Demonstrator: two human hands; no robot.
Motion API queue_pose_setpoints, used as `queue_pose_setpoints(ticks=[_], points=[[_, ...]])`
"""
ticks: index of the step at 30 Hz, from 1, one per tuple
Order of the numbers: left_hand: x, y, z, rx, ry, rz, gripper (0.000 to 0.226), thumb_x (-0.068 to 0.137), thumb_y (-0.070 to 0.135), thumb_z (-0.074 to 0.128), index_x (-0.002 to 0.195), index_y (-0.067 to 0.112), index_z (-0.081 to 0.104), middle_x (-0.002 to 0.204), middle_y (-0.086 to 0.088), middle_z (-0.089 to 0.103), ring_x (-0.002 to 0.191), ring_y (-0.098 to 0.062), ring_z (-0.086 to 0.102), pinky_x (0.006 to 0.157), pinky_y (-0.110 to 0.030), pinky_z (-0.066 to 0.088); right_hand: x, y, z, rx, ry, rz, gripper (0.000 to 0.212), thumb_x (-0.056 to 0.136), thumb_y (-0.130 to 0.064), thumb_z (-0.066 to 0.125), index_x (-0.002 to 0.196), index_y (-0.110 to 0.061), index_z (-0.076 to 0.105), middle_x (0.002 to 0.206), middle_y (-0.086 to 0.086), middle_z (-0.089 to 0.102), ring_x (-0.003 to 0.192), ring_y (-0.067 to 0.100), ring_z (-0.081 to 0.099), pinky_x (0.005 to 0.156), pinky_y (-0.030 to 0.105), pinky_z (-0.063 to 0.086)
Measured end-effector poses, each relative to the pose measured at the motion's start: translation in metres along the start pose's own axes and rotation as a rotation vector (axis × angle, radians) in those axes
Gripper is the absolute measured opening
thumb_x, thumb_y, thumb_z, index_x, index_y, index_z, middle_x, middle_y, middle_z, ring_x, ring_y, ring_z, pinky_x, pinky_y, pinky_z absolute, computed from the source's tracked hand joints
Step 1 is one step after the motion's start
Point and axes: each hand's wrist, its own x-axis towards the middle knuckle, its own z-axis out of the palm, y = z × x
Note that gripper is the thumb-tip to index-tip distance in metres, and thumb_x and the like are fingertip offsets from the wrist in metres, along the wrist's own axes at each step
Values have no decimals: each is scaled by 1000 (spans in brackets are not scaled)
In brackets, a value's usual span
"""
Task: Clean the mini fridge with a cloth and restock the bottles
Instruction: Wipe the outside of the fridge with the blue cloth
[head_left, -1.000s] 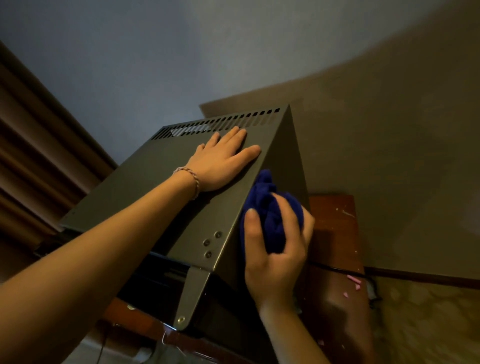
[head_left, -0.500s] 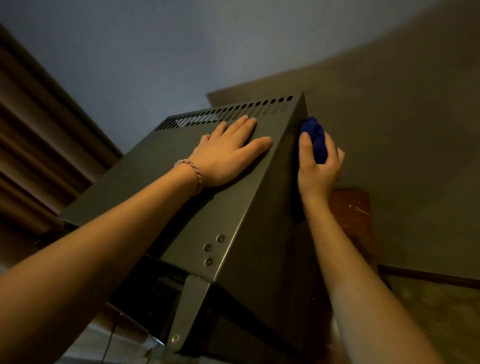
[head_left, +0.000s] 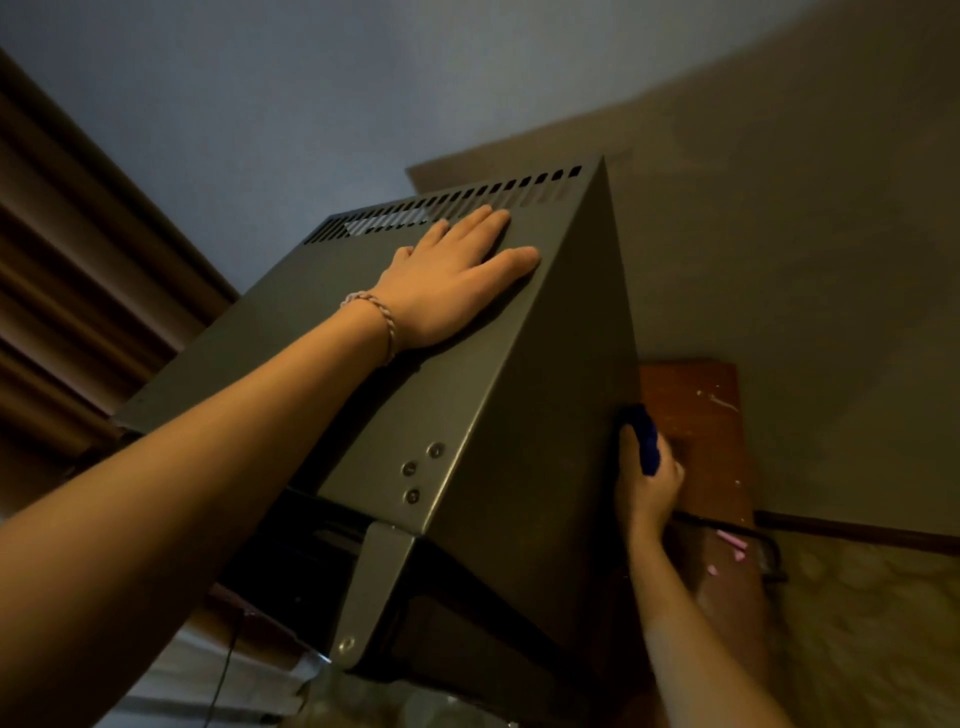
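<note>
Head view: right hand (head_left: 647, 486) grips cloth (head_left: 645, 439) against fridge (head_left: 530, 415) side.

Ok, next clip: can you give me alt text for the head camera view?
A person's right hand presses a blue cloth against the rear side edge of a grey mini fridge, while the left hand lies flat on its top near the vent slots. A brown wooden stand sits beside it.

The grey metal mini fridge (head_left: 519, 441), vent slots along its top's 12 o'clock edge, stands on dark wood, a bunched blue cloth (head_left: 645, 441) touching its 3 o'clock side.
</note>
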Motion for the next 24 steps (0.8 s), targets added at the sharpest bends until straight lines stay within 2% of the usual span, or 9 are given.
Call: queue_pose_setpoints(ticks=[3,5,7,9,12,15,19,21,24], points=[[-1,1,0,2,1,-1,89,80,77,16,157,34,10,165,13,2,152,-17,1,121,-53,3,-38,5,-9,6,18,-10,41,96,-41,62,131,-21,62,135,5,47,115,19,48,98,35,38],[-2,2,0,4,1,3,89,79,76,16,158,33,11,165,12,2,152,-18,1,121,-53,4,-63,4,-12,25,16,-38,40,94,-44,64,129,-26,61,137,3,46,120,17,46,97,31,34],[-4,3,-1,4,4,3,90,79,76,15,158,33,10,165,12,2,152,-19,1,121,-53,3,-87,-2,-12,68,13,-60,61,85,-61,68,133,-24,60,139,2,44,125,22,48,99,33,37],[-6,2,0,12,1,5,89,81,76,15,158,32,10,165,12,1,152,-19,0,121,-52,3,-109,-10,-11,93,45,-120,79,72,-74,61,132,-22,62,133,0,47,124,21,51,99,34,41],[-7,0,0,22,-3,14,86,85,75,15,158,31,9,165,10,0,152,-21,-1,122,-53,4,-141,-36,-8,114,75,-275,61,73,-72,59,123,-37,61,128,-4,50,120,16,53,103,41,47],[-7,-1,0,41,-4,14,81,90,73,17,158,30,8,166,9,0,152,-22,-1,122,-53,4,-172,-71,-3,139,50,-431,43,77,-76,60,116,-57,56,128,-12,49,123,10,52,101,33,46],[-8,-1,0,46,7,15,72,98,67,21,158,29,9,166,8,0,152,-23,-1,122,-52,4,-197,-110,3,169,28,-655,42,87,-64,61,122,-42,58,128,4,52,118,18,57,97,22,45],[-8,-1,0,43,3,17,75,96,68,21,158,29,9,166,8,0,152,-23,-1,122,-52,4,-196,-120,8,181,33,-683,43,87,-62,62,121,-36,59,126,9,52,116,17,58,95,15,43],[-7,-2,0,37,-2,13,81,90,72,19,158,29,10,166,8,1,152,-23,-1,122,-52,5,-187,-128,14,202,30,-676,44,86,-62,63,120,-35,60,126,9,53,115,18,58,94,20,45]])
